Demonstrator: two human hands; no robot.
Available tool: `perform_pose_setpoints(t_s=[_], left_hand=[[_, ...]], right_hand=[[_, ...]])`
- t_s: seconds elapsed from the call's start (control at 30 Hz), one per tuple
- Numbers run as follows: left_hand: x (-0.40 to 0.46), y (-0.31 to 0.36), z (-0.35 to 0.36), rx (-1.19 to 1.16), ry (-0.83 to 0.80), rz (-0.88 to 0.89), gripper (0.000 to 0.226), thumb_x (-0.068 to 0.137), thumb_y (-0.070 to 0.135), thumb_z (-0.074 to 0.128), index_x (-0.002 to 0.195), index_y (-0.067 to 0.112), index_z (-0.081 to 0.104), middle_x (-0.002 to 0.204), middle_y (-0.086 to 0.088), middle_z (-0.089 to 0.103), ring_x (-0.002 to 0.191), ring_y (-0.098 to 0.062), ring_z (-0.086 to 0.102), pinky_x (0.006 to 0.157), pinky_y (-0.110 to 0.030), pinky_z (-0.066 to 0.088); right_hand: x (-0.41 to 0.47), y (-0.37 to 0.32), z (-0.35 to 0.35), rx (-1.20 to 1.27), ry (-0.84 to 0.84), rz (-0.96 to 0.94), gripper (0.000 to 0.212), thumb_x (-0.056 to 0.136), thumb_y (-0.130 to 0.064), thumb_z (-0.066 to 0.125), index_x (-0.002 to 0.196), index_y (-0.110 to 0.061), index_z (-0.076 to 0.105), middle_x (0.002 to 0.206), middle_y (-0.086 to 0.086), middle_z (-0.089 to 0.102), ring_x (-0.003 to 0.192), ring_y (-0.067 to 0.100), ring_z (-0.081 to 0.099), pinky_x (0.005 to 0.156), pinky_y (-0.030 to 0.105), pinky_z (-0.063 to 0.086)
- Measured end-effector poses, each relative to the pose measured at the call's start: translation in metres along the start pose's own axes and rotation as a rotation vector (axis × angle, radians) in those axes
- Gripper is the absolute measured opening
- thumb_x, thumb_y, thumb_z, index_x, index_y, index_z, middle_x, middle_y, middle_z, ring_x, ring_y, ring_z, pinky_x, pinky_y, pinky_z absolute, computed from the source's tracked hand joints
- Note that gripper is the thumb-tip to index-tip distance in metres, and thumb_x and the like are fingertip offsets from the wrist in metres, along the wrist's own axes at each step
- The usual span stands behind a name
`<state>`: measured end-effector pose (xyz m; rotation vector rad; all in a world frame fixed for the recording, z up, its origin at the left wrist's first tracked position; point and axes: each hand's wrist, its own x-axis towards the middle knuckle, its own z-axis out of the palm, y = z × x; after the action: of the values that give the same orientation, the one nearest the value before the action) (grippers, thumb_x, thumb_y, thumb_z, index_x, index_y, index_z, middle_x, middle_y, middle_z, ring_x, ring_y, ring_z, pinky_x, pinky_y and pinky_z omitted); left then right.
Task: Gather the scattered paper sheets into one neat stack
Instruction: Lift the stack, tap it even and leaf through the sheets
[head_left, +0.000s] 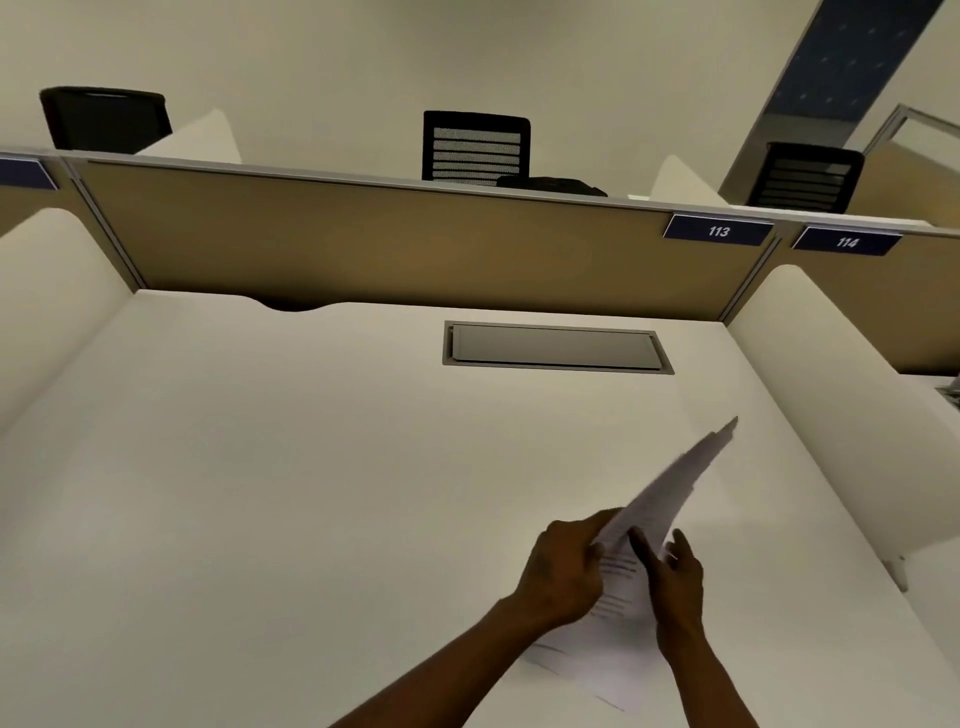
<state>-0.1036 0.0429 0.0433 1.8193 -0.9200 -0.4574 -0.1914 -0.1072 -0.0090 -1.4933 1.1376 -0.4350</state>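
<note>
A bundle of white printed paper sheets (670, 488) is lifted on edge above the white desk (260, 493), its far corner pointing up and to the right. My left hand (563, 566) grips the bundle's left side near the bottom. My right hand (675, 582) holds the right side, fingers spread along the paper. The lower part of the sheets (597, 654) rests near the desk between my forearms, its edges fanned unevenly. The paper is blurred.
A grey cable hatch (556, 347) is set into the desk at the back. A tan partition (363, 239) with labels 113 and 114 closes the far side, white side dividers (831, 374) flank the desk, and black office chairs (475, 148) stand beyond.
</note>
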Motion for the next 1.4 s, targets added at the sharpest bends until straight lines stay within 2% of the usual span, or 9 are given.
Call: perform_pose_setpoints(t_s=[0.17, 0.27, 0.4, 0.6, 0.7, 0.87, 1.13, 1.3, 1.4], left_hand=[[-0.009, -0.022, -0.035, -0.262, 0.166, -0.151, 0.048, 0.089, 0.006, 0.063, 0.132, 0.025, 0.059, 0.125, 0.006, 0.068, 0.107, 0.008, 0.063, 0.093, -0.012, 0.050], [-0.017, -0.039, -0.056, -0.323, 0.224, -0.193, 0.048, 0.088, 0.010, 0.066, 0.133, 0.024, 0.057, 0.126, 0.006, 0.068, 0.111, -0.002, 0.065, 0.094, -0.022, 0.054], [-0.021, -0.044, -0.090, -0.321, 0.343, -0.215, 0.048, 0.084, 0.017, 0.069, 0.127, 0.033, 0.058, 0.122, 0.007, 0.069, 0.112, -0.012, 0.067, 0.093, -0.030, 0.057], [-0.007, -0.021, -0.152, -0.324, 0.528, -0.177, 0.050, 0.079, 0.029, 0.075, 0.125, 0.034, 0.057, 0.114, 0.012, 0.071, 0.101, -0.012, 0.071, 0.077, -0.032, 0.063], [-0.007, -0.015, -0.168, -0.328, 0.596, -0.173, 0.055, 0.076, 0.035, 0.077, 0.125, 0.035, 0.054, 0.116, 0.015, 0.068, 0.104, -0.015, 0.068, 0.079, -0.035, 0.062], [-0.022, -0.024, -0.160, -0.354, 0.683, -0.199, 0.067, 0.075, 0.032, 0.077, 0.134, 0.031, 0.047, 0.119, 0.012, 0.064, 0.109, -0.013, 0.063, 0.086, -0.036, 0.061], [-0.022, -0.033, -0.152, -0.363, 0.698, -0.307, 0.043, 0.089, 0.009, 0.070, 0.129, 0.017, 0.056, 0.116, -0.005, 0.067, 0.108, -0.028, 0.066, 0.088, -0.053, 0.059], [-0.023, -0.018, -0.161, -0.388, 0.690, -0.207, 0.042, 0.081, 0.020, 0.071, 0.121, 0.023, 0.060, 0.107, 0.003, 0.070, 0.100, -0.022, 0.070, 0.084, -0.049, 0.061], [-0.027, -0.020, -0.164, -0.430, 0.691, -0.172, 0.059, 0.077, 0.026, 0.076, 0.131, 0.030, 0.053, 0.117, 0.007, 0.067, 0.110, -0.017, 0.064, 0.089, -0.038, 0.059]], right_hand=[[0.002, -0.013, -0.007, 0.373, -0.222, 0.096, 0.043, 0.075, -0.038, 0.078, 0.116, -0.027, 0.069, 0.117, 0.009, 0.072, 0.108, 0.036, 0.067, 0.085, 0.051, 0.057], [0.001, -0.028, -0.001, 0.343, -0.277, 0.097, 0.028, 0.084, -0.012, 0.071, 0.110, -0.020, 0.069, 0.115, 0.014, 0.073, 0.097, 0.034, 0.071, 0.072, 0.042, 0.060], [-0.012, -0.066, 0.026, 0.360, -0.339, 0.066, 0.036, 0.084, 0.009, 0.059, 0.104, -0.020, 0.069, 0.105, 0.013, 0.076, 0.084, 0.031, 0.075, 0.063, 0.037, 0.061], [-0.037, -0.128, 0.051, 0.355, -0.405, -0.278, 0.025, 0.092, -0.003, 0.060, 0.105, -0.024, 0.066, 0.106, 0.005, 0.074, 0.091, 0.027, 0.073, 0.074, 0.041, 0.061], [-0.048, -0.141, 0.062, 0.314, -0.402, -0.400, 0.023, 0.085, -0.012, 0.064, 0.103, -0.027, 0.066, 0.103, -0.001, 0.074, 0.091, 0.020, 0.072, 0.070, 0.029, 0.061], [-0.052, -0.116, 0.082, 0.248, -0.404, -0.347, 0.033, 0.086, -0.003, 0.069, 0.113, -0.021, 0.065, 0.107, 0.000, 0.074, 0.097, 0.021, 0.071, 0.077, 0.032, 0.061], [-0.058, -0.102, 0.096, 0.229, -0.349, -0.272, 0.026, 0.096, -0.010, 0.059, 0.120, -0.018, 0.062, 0.113, 0.004, 0.071, 0.105, 0.029, 0.067, 0.090, 0.051, 0.057], [-0.061, -0.118, 0.084, 0.292, -0.374, -0.388, 0.022, 0.093, -0.017, 0.062, 0.108, -0.033, 0.067, 0.106, -0.005, 0.074, 0.099, 0.019, 0.070, 0.076, 0.031, 0.060], [-0.061, -0.119, 0.077, 0.310, -0.399, -0.458, 0.038, 0.082, -0.026, 0.071, 0.119, -0.032, 0.062, 0.114, -0.005, 0.071, 0.106, 0.013, 0.067, 0.078, 0.025, 0.058]])
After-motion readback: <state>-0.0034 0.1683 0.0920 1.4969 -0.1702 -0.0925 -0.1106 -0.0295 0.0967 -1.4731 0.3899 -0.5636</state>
